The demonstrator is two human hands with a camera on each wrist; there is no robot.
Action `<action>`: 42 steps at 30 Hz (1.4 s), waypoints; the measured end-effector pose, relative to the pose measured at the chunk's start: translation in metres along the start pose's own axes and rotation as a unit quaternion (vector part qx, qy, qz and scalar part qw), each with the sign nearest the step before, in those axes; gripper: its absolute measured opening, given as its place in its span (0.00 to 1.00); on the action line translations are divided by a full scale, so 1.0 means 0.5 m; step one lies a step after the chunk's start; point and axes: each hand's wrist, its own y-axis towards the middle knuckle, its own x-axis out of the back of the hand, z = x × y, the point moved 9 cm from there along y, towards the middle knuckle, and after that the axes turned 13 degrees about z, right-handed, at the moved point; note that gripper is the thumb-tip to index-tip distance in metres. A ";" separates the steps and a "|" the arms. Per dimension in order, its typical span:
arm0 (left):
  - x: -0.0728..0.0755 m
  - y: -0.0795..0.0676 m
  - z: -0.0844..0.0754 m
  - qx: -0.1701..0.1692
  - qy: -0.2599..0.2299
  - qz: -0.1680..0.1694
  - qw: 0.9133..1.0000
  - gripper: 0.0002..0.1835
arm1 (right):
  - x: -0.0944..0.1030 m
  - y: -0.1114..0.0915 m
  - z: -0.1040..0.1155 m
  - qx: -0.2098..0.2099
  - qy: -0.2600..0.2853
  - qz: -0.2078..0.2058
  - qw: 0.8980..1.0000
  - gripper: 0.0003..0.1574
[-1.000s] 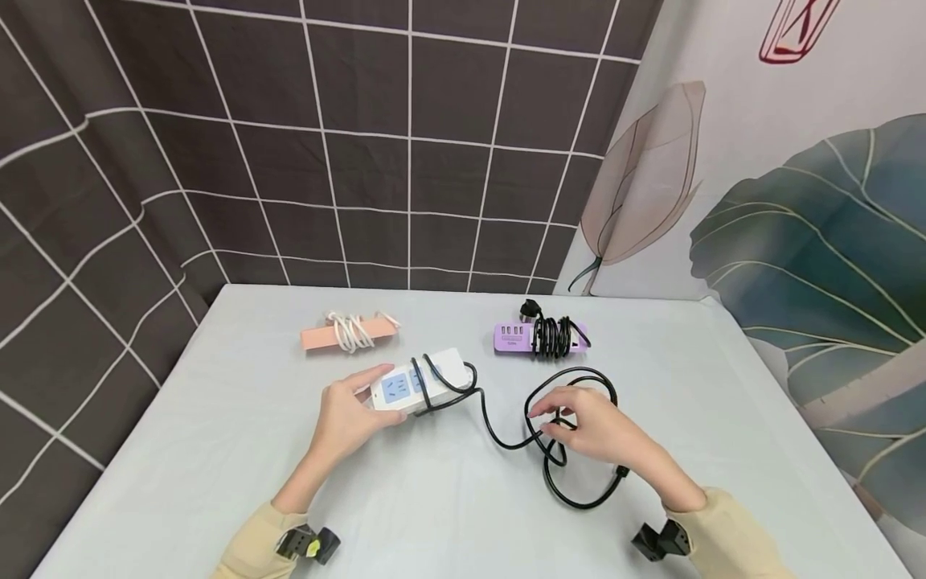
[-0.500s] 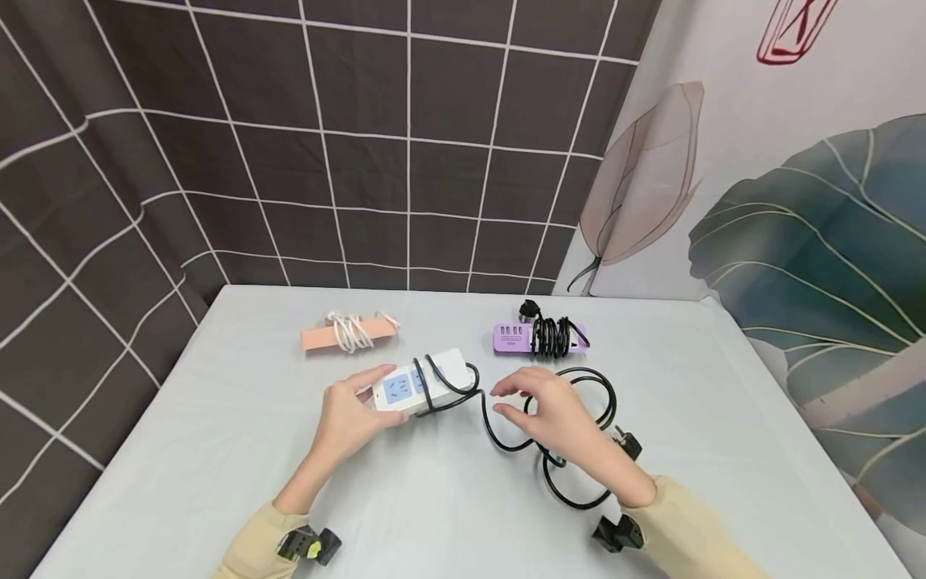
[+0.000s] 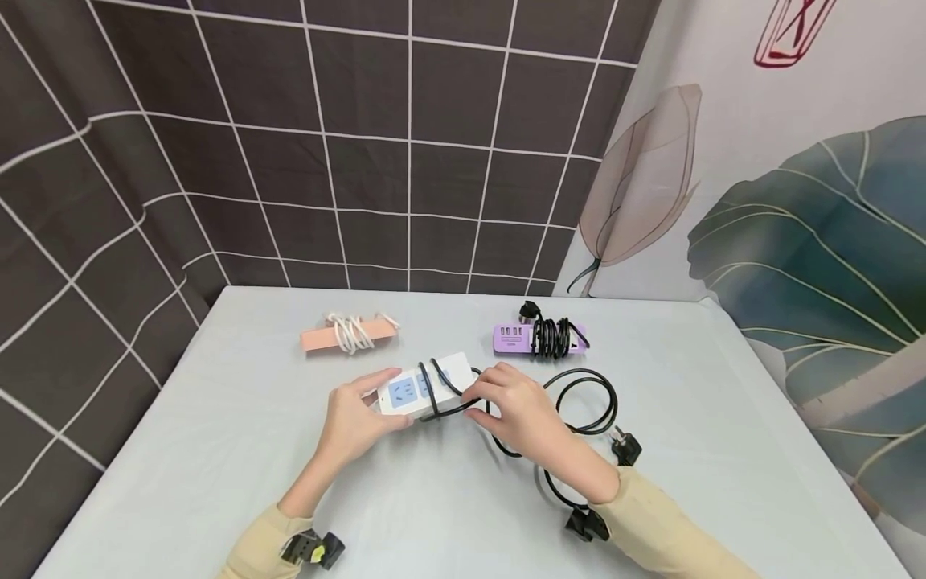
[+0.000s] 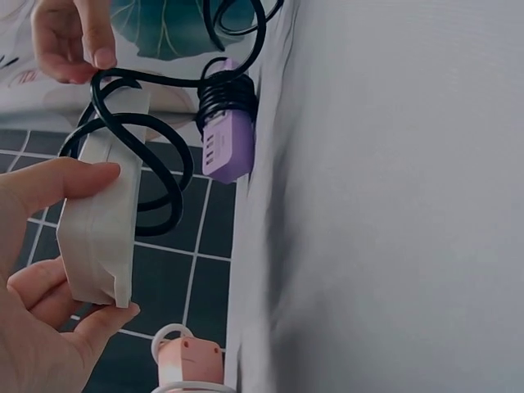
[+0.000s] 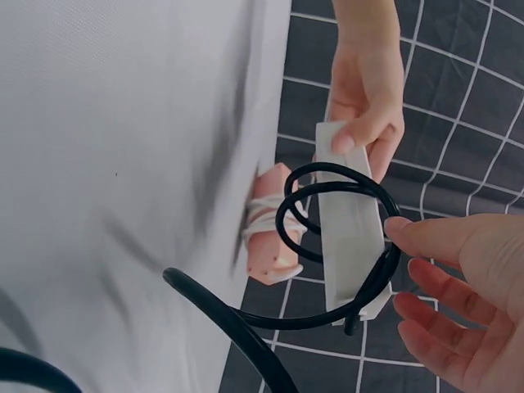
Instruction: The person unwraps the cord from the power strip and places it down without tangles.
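Note:
A white power strip (image 3: 405, 391) with blue socket panels is tilted up in my left hand (image 3: 354, 422). In the left wrist view, the thumb lies along one side of the strip and the fingertips (image 4: 106, 323) press its near end. Black power cord (image 5: 336, 168) loops loosely around the strip's other end. My right hand (image 3: 517, 406) is at that end and pinches the cord, its thumb tip (image 5: 401, 229) on it in the right wrist view and the lower fingers loosely bent. The rest of the cord lies coiled on the table, ending in a black plug (image 3: 625, 448).
A peach power strip (image 3: 347, 332) wrapped in white cord lies at the back left. Farther right sits a purple power strip (image 3: 514, 338) bound with black cord. Behind the white-covered table (image 3: 434, 515) hangs a dark gridded curtain (image 3: 369, 161).
My right hand has let go of the coil on the table and moved left to the cord at the strip's end. The left hand keeps its hold, nearly still. The plug now shows on the right.

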 end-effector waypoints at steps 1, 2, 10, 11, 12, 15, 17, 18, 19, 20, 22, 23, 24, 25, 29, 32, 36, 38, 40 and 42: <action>-0.001 -0.001 0.000 0.000 0.001 0.001 1.000 0.34 | -0.001 0.000 0.001 0.000 -0.001 0.002 1.000 0.11; -0.002 -0.001 0.001 0.000 0.002 0.001 1.000 0.34 | -0.003 0.000 0.001 0.000 -0.003 0.005 1.000 0.11; -0.001 -0.002 0.004 -0.003 0.005 -0.002 1.000 0.33 | -0.014 0.000 0.011 0.023 -0.033 0.009 0.999 0.10; 0.000 -0.002 0.004 -0.002 0.005 -0.002 1.000 0.34 | -0.016 0.000 0.012 0.025 -0.033 0.008 0.999 0.10; 0.002 -0.002 0.004 -0.001 0.005 -0.004 1.000 0.34 | -0.017 0.000 0.013 0.028 -0.034 0.007 0.999 0.09; 0.008 -0.002 0.004 0.002 0.001 -0.008 1.000 0.35 | -0.017 0.000 0.015 0.033 -0.034 0.003 0.999 0.08; 0.013 -0.001 0.004 0.004 -0.003 -0.011 1.000 0.35 | -0.016 -0.002 0.016 0.034 -0.033 0.004 0.999 0.08; 0.014 -0.001 0.004 0.005 -0.006 -0.012 1.000 0.35 | -0.015 -0.003 0.016 0.032 -0.031 0.005 0.999 0.08; 0.016 0.000 0.004 0.006 -0.009 -0.012 1.000 0.35 | -0.014 -0.005 0.015 0.030 -0.027 0.009 0.999 0.08; 0.017 0.000 0.004 0.007 -0.011 -0.013 1.000 0.35 | -0.014 -0.007 0.014 0.028 -0.020 0.015 0.999 0.09; 0.020 0.000 0.005 0.010 -0.014 -0.013 1.000 0.35 | -0.015 -0.012 0.007 0.019 0.004 0.034 0.999 0.09; 0.021 0.000 0.005 0.011 -0.019 -0.013 1.000 0.35 | -0.016 -0.015 0.003 0.014 0.017 0.043 0.999 0.09; 0.022 0.000 0.004 0.012 -0.021 -0.014 1.000 0.35 | -0.018 -0.017 -0.001 0.009 0.030 0.053 0.998 0.08; 0.024 -0.001 0.003 0.012 -0.022 -0.014 1.000 0.35 | -0.020 -0.019 -0.006 0.007 0.044 0.061 0.997 0.08; 0.025 0.000 0.000 0.009 -0.029 -0.013 0.999 0.35 | -0.023 -0.025 -0.024 -0.007 0.090 0.072 0.993 0.07; 0.025 -0.001 0.001 0.012 -0.030 -0.012 0.999 0.35 | -0.024 -0.030 -0.033 -0.014 0.113 0.071 0.991 0.06; 0.024 -0.002 0.001 0.013 -0.030 -0.011 0.999 0.35 | -0.028 -0.037 -0.044 -0.019 0.126 0.069 0.989 0.05; 0.025 -0.003 -0.001 0.011 -0.029 -0.011 0.999 0.35 | -0.030 -0.040 -0.048 -0.021 0.130 0.069 0.989 0.05; 0.025 -0.004 -0.003 0.008 -0.030 -0.011 0.999 0.35 | -0.031 -0.041 -0.053 -0.025 0.135 0.070 0.988 0.05; 0.025 -0.005 -0.004 0.007 -0.030 -0.011 0.999 0.35 | -0.033 -0.042 -0.058 -0.030 0.142 0.074 0.987 0.05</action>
